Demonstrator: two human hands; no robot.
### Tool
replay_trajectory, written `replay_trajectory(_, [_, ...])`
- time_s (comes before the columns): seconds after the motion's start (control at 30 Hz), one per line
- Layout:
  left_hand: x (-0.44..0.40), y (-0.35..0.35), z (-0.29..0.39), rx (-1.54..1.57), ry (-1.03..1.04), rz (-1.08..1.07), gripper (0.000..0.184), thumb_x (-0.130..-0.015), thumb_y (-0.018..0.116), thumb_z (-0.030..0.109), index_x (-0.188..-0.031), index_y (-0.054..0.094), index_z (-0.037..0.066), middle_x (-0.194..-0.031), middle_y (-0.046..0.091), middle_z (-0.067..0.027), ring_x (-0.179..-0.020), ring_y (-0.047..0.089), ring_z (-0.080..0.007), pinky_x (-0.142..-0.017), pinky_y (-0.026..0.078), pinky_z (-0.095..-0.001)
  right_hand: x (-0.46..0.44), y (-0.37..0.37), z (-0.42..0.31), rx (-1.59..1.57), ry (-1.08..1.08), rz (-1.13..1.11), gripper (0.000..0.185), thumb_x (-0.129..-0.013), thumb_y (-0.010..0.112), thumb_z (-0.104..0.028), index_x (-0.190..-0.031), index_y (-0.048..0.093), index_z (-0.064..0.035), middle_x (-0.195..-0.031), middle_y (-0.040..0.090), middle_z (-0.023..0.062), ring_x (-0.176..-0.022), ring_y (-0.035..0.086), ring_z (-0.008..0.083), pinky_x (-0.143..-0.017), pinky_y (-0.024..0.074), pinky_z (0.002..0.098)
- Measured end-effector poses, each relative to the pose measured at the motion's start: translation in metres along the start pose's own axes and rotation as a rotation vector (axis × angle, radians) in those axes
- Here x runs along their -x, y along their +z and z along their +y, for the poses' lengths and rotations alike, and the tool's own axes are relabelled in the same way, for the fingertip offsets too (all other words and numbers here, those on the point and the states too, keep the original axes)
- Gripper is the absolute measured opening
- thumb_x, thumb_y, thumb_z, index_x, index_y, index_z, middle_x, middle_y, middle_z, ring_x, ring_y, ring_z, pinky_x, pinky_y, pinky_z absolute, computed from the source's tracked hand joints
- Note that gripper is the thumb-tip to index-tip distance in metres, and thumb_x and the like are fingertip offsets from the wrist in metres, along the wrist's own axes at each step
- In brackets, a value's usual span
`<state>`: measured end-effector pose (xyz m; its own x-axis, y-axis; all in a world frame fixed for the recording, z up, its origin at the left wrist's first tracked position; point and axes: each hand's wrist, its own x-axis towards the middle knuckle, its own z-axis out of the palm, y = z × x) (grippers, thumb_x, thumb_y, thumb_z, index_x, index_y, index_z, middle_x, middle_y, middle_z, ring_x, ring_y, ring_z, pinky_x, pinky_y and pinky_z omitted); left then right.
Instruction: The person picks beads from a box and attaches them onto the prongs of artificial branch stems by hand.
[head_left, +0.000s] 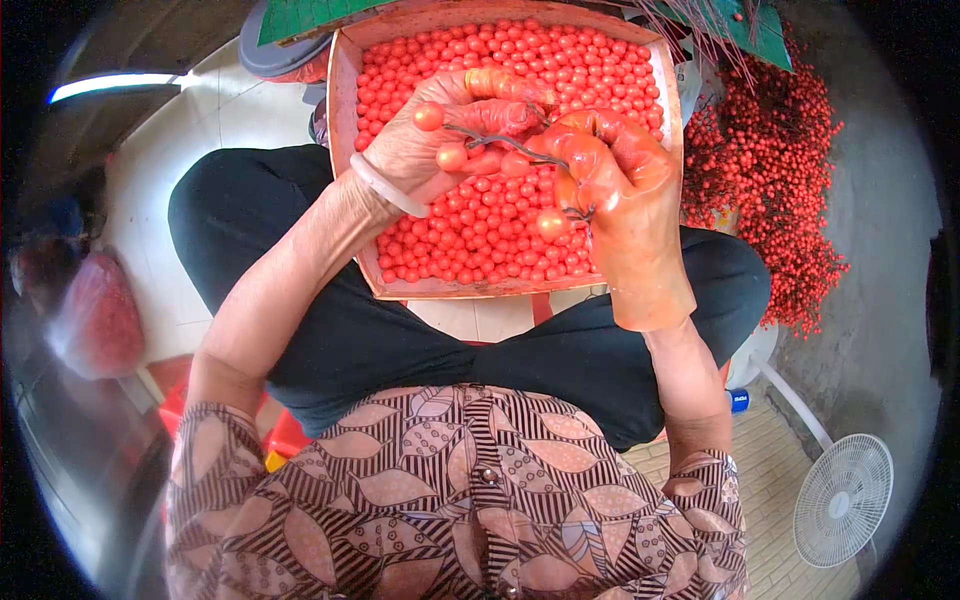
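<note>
My left hand (pixel 430 135), with a pale bracelet at the wrist and a yellow wrap on one finger, is closed in a pinch on a thin dark berry stem (pixel 546 158). Round orange-red berries hang from this stem, a berry (pixel 428 116) among them lying over the back of my fingers. My right hand (pixel 620 180) wears a shiny, red-stained orange glove and closes on the same stem; its fingertips are partly hidden. Another berry (pixel 551 222) dangles below the glove. Both hands are above a shallow box (pixel 344 110) filled with loose red berries.
A heap of red-berried branches (pixel 775 170) lies to the right of the box. Thin stems (pixel 690 20) rest on a green sheet (pixel 765 40) at the top. A white fan (pixel 842 500) stands lower right; a plastic bag (pixel 100 315) with red contents is at left.
</note>
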<state>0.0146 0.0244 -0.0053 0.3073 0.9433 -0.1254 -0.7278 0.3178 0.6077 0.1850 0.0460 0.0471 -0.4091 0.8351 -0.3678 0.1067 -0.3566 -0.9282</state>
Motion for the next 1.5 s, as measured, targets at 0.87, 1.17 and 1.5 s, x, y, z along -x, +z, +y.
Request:
replay_trajectory(0.87, [-0.006, 0.004, 0.015, -0.216, -0.104, 0.236, 0.032, -0.087, 0.052, 0.019, -0.114, 0.051, 0.003, -0.093, 0.06, -0.0024, -0.067, 0.054, -0.0026, -0.044, 0.038, -0.01, -0.003, 0.0, -0.003, 0.122, -0.01, 0.066, 0.015, -0.081, 0.059, -0.015, -0.075, 0.057, -0.0007, -0.056, 0.048, -0.0003, -0.051, 0.042, 0.0057, -0.046, 0.0343, 0.0228])
replay_trajectory(1.17, [-0.008, 0.001, 0.01, -0.294, -0.134, 0.356, 0.021, -0.085, 0.055, 0.014, -0.103, 0.057, 0.003, -0.084, 0.059, -0.0015, -0.056, 0.046, -0.0018, -0.039, 0.03, -0.0124, -0.003, 0.004, -0.001, 0.182, -0.046, 0.103, 0.016, -0.08, 0.059, -0.013, -0.071, 0.055, -0.0001, -0.055, 0.049, 0.0009, -0.05, 0.043, 0.0063, -0.045, 0.0347, 0.025])
replay_trajectory(1.5, [-0.006, -0.004, 0.004, -0.123, -0.106, 0.242, 0.02, -0.081, 0.06, 0.014, -0.099, 0.06, 0.005, -0.084, 0.062, -0.0019, -0.051, 0.043, -0.003, -0.04, 0.024, -0.0159, -0.002, 0.007, 0.008, 0.42, -0.335, 0.148, 0.01, -0.075, 0.06, -0.004, -0.07, 0.053, 0.0018, -0.057, 0.053, 0.0132, -0.05, 0.052, 0.0174, -0.048, 0.0393, 0.0294])
